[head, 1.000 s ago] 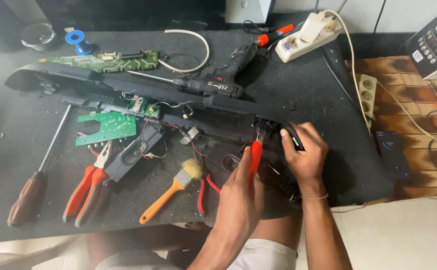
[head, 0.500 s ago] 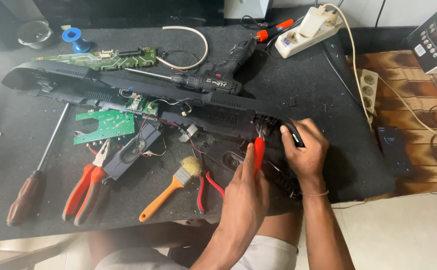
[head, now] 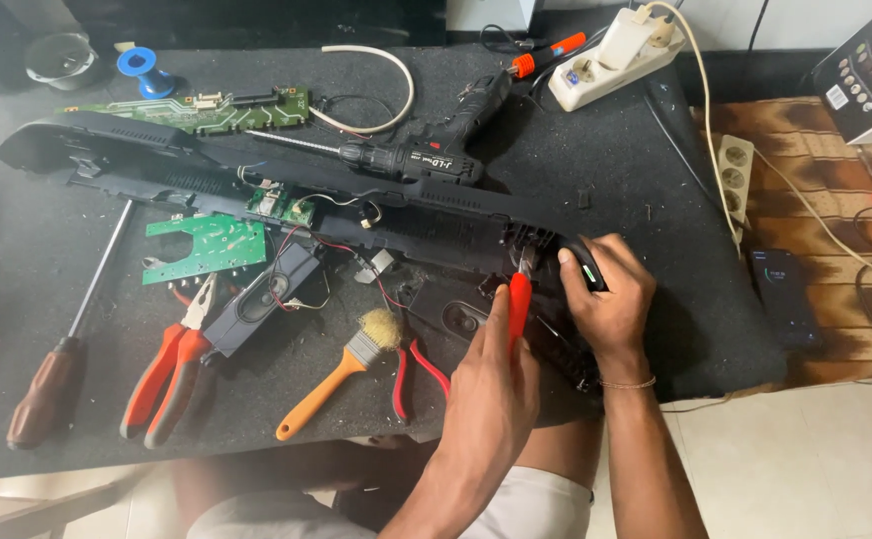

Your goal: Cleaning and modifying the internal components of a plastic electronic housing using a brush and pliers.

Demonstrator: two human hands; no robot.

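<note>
A long black plastic housing (head: 256,185) lies open across the dark table (head: 655,170). My left hand (head: 491,384) grips a small red-handled screwdriver (head: 519,304), whose tip points into the housing's right end. My right hand (head: 606,294) clasps that right end (head: 586,265) from the side. Wires and a small green circuit board (head: 278,205) sit inside the housing.
A black cordless drill (head: 426,150) lies behind the housing. Near the front edge are an orange-handled brush (head: 341,369), red pliers (head: 172,364), small red cutters (head: 411,374), a brown-handled screwdriver (head: 52,374) and a loose green board (head: 207,248). A white power strip (head: 611,50) sits at the back right.
The view has shifted slightly. Both hands stay at the housing's right end, with the red screwdriver still upright in my left hand.
</note>
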